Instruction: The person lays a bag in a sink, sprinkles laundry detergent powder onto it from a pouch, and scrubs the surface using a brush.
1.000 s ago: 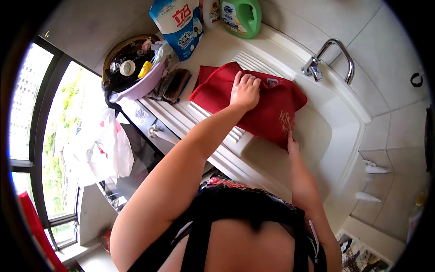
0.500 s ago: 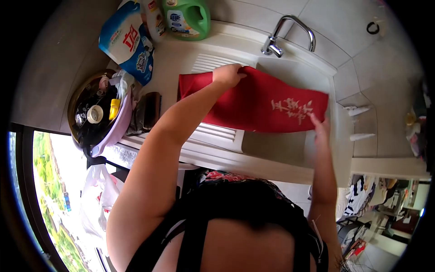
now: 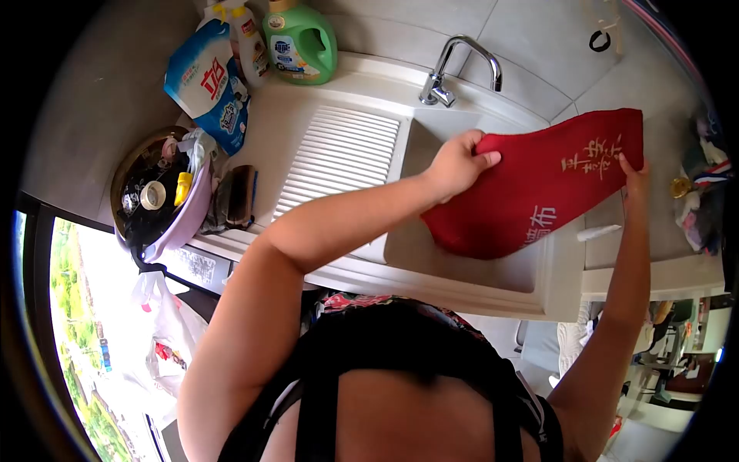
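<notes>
A red cloth [image 3: 523, 173] with pale Chinese characters is stretched between my two hands over the sink basin [image 3: 493, 273]. My left hand [image 3: 459, 163] grips its upper left edge, thumb on top and the other fingers mostly hidden. At the far right end, my right hand [image 3: 636, 179] pinches the cloth's edge near the lettering. The cloth's lower left part hangs down into the basin. Behind it rises a chrome faucet [image 3: 462, 65]. To the left of the basin is a ribbed white washboard [image 3: 339, 154], partly behind my left forearm.
A green detergent jug [image 3: 302, 46], a blue-and-white detergent bag [image 3: 208, 85] and bottles stand at the back left. Nearer, a brush [image 3: 242, 196] lies by a pink basin [image 3: 192, 204] filled with dark items. A white plastic bag [image 3: 165, 331] hangs at left. White hooks or pegs line the right wall.
Both hands have moved right with the cloth, away from the washboard. The cloth's right end is now raised beyond the sink's edge, and more lettering shows on it. The camera view has shifted slightly.
</notes>
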Motion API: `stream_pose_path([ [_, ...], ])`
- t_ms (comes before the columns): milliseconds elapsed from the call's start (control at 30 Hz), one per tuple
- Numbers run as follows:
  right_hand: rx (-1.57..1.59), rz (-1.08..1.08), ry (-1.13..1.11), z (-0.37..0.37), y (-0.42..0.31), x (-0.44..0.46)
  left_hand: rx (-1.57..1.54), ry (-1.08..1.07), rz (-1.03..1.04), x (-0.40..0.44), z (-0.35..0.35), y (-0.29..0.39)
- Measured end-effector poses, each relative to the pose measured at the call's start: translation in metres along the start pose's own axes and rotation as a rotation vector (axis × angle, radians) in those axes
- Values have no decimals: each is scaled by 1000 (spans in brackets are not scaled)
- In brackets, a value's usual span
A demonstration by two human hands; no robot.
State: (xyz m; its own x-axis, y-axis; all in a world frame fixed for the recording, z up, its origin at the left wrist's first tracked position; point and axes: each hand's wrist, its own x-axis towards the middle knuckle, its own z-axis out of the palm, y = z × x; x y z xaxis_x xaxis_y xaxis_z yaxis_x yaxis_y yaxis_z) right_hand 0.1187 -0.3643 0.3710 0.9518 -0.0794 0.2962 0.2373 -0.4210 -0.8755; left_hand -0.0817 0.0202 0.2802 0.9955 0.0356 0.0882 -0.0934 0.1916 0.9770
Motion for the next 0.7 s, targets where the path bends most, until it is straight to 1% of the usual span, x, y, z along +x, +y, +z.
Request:
stream_pose_path([
  [33, 6, 4, 2, 3, -14, -1, -168, -4, -55, -3, 5, 0],
  [67, -47, -18, -11, 8, -26, -2, -178, -63, -69, -6, 8, -1],
  [133, -110, -71, -69, 20, -45, -2, -212, -105, -84, -22, 15, 7],
  [167, -108, -76, -73, 25, -46, 3, -238, -142, -66, -27, 16, 13],
  [233, -5, -139, -16, 46, -55, 14, -214, -144, -16, -39, 13, 19],
  [267, 6, -148, -39, 55, -65, 19, -137, -138, 104, -44, 8, 15],
  [300, 72, -185, -113, 60, -82, 18, -132, -110, 101, -49, -2, 16],
  [333, 137, -220, -183, 68, -95, 13, 128, -78, 149, -57, -17, 19],
  [367, 144, -225, -199, 80, -105, 4, 388, -50, 196, -65, -32, 22],
  [400, 151, -276, -268, 96, -120, -11, 458, 4, 186, -74, -48, 21],
  [433, 155, -327, -337, 112, -132, -23, 573, 35, 129, -84, -67, 16],
  [467, 147, -377, -393, 132, -130, -32, 626, 43, 105, -94, -88, 6],
  [533, 135, -384, -556, 178, -140, -70, 902, 50, 133, -120, -121, -7],
  [567, 179, -395, -671, 202, -134, -80, 914, 34, 30, -136, -129, -3],
  [600, 137, -489, -789, 225, -142, -96, 908, 60, 19, -149, -137, -8],
  [633, 271, -468, -880, 255, -136, -105, 903, 81, 9, -161, -143, -17],
  [667, 276, -595, -937, 287, -133, -107, 909, 89, 5, -172, -144, -23],
  [700, 360, -757, -942, 326, -125, -107, 798, 146, -64, -181, -146, -26],
])
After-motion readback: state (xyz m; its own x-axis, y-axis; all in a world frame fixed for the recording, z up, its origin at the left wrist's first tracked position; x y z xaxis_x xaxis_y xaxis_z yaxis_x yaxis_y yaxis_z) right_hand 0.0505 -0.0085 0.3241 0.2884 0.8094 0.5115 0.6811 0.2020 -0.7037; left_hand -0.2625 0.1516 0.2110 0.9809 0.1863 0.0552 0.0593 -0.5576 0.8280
